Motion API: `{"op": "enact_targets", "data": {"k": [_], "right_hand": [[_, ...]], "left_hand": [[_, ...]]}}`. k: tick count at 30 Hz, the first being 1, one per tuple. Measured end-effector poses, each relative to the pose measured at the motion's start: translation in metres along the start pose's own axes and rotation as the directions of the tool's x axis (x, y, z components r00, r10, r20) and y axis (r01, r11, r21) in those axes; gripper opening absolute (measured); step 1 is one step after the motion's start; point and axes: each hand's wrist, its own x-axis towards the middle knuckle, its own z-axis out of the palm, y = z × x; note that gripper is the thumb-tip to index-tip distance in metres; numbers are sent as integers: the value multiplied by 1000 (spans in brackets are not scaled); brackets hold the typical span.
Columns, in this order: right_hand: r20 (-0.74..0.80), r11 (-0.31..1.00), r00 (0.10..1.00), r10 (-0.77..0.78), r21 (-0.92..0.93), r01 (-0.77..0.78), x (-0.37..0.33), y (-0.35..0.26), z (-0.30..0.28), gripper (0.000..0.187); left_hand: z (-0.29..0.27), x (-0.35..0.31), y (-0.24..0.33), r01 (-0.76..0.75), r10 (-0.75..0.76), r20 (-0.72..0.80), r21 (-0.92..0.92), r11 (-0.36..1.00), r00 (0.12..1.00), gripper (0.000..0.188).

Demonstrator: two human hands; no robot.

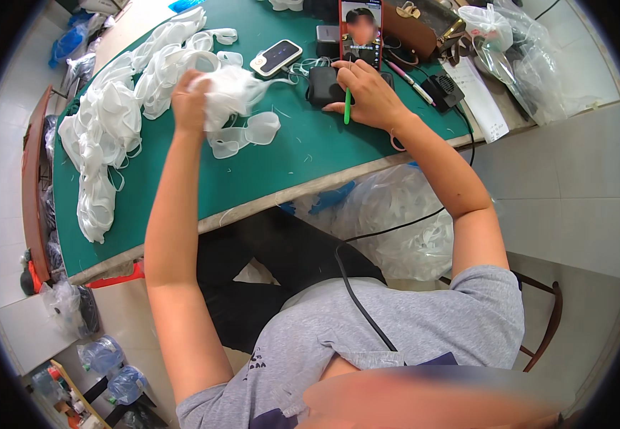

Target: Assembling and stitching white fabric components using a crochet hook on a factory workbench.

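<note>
My left hand (190, 100) is closed on a bunched white bra (230, 93), blurred by motion, above the green table. Another white bra (245, 136) lies flat just below it. My right hand (367, 93) reaches over a black box-shaped case (324, 86), its fingertips near the lower edge of an upright phone (360, 32). A slim green stick-like tool (348, 107) is tucked in its fingers; what kind of tool it is I cannot tell. A long heap of white bras (110, 114) spreads over the table's left side.
A white device with a dark screen (277, 58) lies beyond my left hand. To the right are a pink-and-white pen (406, 80), a black adapter (443, 91), a paper strip (478, 100) and a brown bag (413, 32). A black cable (395, 225) crosses my lap beside a stuffed clear bag (403, 214).
</note>
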Motion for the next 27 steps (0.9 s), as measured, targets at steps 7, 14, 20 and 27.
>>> {"op": "enact_targets", "data": {"k": [7,14,20,27], "right_hand": [[-6,1000,1000,-5,0,5,-1,2,2,46],[11,998,1000,0,-69,1,1,1,0,48],[142,995,987,71,64,-81,34,-35,-13,57],[-12,980,988,154,-125,-154,107,-48,72,86]], "left_hand": [[-65,-13,51,24,-22,9,-303,953,1000,3],[-40,-74,111,-202,191,71,230,952,979,10],[0,-100,107,-185,113,155,613,768,981,22],[8,-85,105,-216,230,62,640,738,971,20]]}}
